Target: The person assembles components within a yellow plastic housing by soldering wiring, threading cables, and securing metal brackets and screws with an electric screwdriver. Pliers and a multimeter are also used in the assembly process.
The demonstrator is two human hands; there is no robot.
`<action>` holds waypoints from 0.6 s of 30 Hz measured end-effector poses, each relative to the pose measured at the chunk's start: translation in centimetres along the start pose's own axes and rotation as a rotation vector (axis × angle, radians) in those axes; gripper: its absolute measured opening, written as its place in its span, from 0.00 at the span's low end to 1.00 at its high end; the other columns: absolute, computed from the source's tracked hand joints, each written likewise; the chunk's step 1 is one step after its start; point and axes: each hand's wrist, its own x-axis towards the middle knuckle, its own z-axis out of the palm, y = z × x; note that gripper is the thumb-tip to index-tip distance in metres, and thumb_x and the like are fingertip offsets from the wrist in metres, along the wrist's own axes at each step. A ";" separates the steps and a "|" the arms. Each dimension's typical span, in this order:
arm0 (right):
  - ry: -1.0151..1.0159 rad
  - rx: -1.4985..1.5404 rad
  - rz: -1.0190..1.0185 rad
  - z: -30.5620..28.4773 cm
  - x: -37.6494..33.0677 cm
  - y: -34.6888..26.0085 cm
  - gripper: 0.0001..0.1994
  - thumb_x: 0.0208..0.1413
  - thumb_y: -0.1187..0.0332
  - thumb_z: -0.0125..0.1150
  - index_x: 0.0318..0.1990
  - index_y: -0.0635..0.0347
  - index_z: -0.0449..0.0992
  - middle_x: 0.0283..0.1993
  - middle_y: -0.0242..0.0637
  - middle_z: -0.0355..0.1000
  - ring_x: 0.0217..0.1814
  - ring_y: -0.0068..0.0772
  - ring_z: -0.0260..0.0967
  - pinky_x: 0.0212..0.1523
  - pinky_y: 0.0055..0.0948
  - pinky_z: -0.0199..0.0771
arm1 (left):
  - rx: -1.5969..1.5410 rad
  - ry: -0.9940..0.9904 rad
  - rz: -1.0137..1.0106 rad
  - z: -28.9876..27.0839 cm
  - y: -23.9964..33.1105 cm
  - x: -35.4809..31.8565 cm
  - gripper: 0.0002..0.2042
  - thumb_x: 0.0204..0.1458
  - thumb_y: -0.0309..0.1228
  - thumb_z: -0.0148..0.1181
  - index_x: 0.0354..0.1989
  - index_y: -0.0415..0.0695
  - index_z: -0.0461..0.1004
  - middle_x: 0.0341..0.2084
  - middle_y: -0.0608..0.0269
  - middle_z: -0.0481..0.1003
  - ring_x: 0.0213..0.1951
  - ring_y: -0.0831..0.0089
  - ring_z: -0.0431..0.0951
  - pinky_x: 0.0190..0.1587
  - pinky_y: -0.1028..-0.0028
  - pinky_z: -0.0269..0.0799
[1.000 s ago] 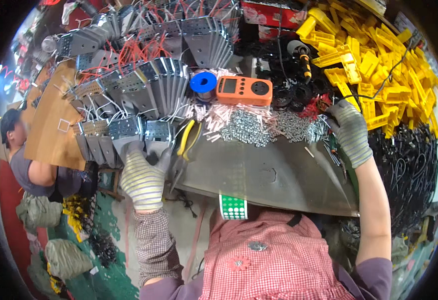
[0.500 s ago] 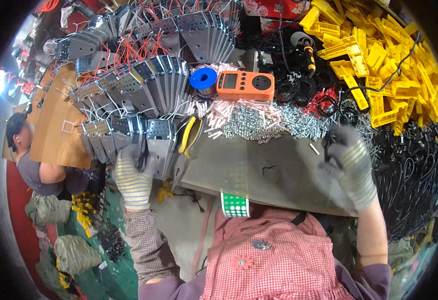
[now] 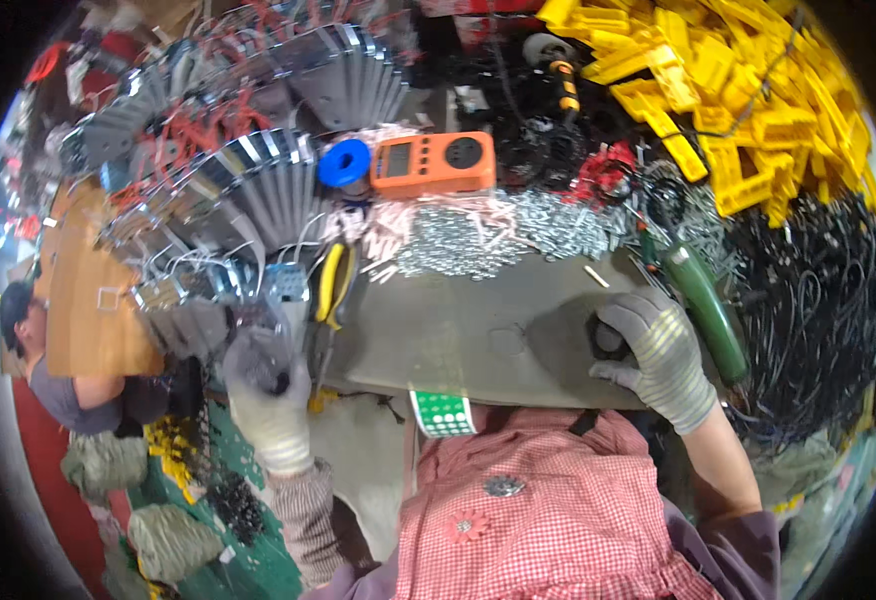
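My right hand, in a striped work glove, rests on the grey bench top near its front right. Its fingers are closed on a small black part. My left hand, gloved too and blurred, is at the bench's left edge. It sits just below a stack of grey metal brackets with wires. The left fingers are curled, but I cannot tell whether they hold anything. Yellow-handled pliers lie just right of my left hand. A green-handled screwdriver lies just beyond my right hand.
Screws are heaped behind the bench top, with an orange meter and a blue roll beyond. Yellow plastic parts fill the far right above black cables. A green sticker sheet hangs off the front edge. Another person works at left.
My right hand has drawn back from the far right of the screw pile to the bench's front, now with a small black part. My left hand dropped slightly and curled.
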 end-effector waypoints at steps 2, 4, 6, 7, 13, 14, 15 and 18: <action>0.033 -0.007 -0.037 0.0 0.1 -0.1 0.36 0.34 0.61 0.82 0.57 0.58 0.78 0.53 0.41 0.78 0.56 0.52 0.74 0.56 0.48 0.77 | -0.054 -0.217 0.009 -0.7 0.9 -1.8 0.29 0.50 0.27 0.76 0.62 0.39 0.74 0.46 0.54 0.82 0.44 0.66 0.83 0.49 0.67 0.79; 0.014 -0.023 0.006 0.3 -0.8 0.4 0.36 0.34 0.61 0.82 0.57 0.58 0.78 0.53 0.41 0.78 0.57 0.52 0.74 0.56 0.48 0.77 | -0.183 -0.637 0.171 0.3 5.8 -1.3 0.27 0.47 0.25 0.75 0.58 0.39 0.78 0.44 0.53 0.80 0.41 0.61 0.82 0.48 0.66 0.79; 0.004 -0.027 0.038 0.6 -1.5 0.9 0.37 0.35 0.62 0.82 0.59 0.57 0.78 0.55 0.41 0.79 0.59 0.50 0.74 0.57 0.47 0.77 | -0.097 -0.731 0.409 3.6 8.4 -0.8 0.28 0.42 0.27 0.78 0.57 0.39 0.79 0.43 0.54 0.80 0.41 0.58 0.82 0.48 0.64 0.78; 0.003 -0.030 0.046 0.3 -1.6 0.9 0.37 0.35 0.62 0.82 0.59 0.57 0.78 0.55 0.41 0.79 0.59 0.50 0.74 0.57 0.47 0.77 | -0.001 -0.809 0.646 4.6 9.1 -0.7 0.30 0.38 0.29 0.80 0.55 0.39 0.80 0.42 0.54 0.79 0.42 0.55 0.81 0.48 0.62 0.78; -0.059 -0.131 0.124 -0.9 -2.2 -0.3 0.39 0.38 0.62 0.80 0.63 0.58 0.75 0.55 0.42 0.79 0.60 0.50 0.74 0.58 0.44 0.77 | -0.025 -0.845 0.668 5.9 15.0 -0.6 0.45 0.33 0.44 0.82 0.66 0.46 0.74 0.60 0.51 0.71 0.61 0.48 0.71 0.65 0.47 0.64; -0.062 -0.128 0.125 -0.6 -2.0 -0.1 0.39 0.38 0.62 0.80 0.63 0.58 0.75 0.55 0.42 0.79 0.60 0.50 0.74 0.58 0.44 0.77 | 0.038 -0.823 0.739 7.4 16.4 -1.6 0.43 0.36 0.44 0.81 0.66 0.47 0.74 0.60 0.53 0.71 0.62 0.50 0.70 0.66 0.47 0.62; -0.069 -0.108 0.136 -0.5 -1.7 0.1 0.39 0.39 0.64 0.80 0.64 0.58 0.75 0.54 0.44 0.78 0.60 0.50 0.74 0.58 0.43 0.77 | 0.097 -0.794 0.815 8.7 17.7 -2.4 0.41 0.39 0.43 0.80 0.66 0.48 0.74 0.61 0.55 0.71 0.64 0.52 0.69 0.67 0.47 0.61; 0.015 0.000 0.167 -0.5 -1.5 0.7 0.38 0.41 0.67 0.79 0.64 0.59 0.74 0.54 0.47 0.77 0.59 0.51 0.75 0.58 0.41 0.78 | 0.030 -0.746 0.876 12.6 16.2 -4.4 0.25 0.46 0.36 0.75 0.55 0.50 0.79 0.50 0.62 0.76 0.57 0.57 0.75 0.67 0.49 0.61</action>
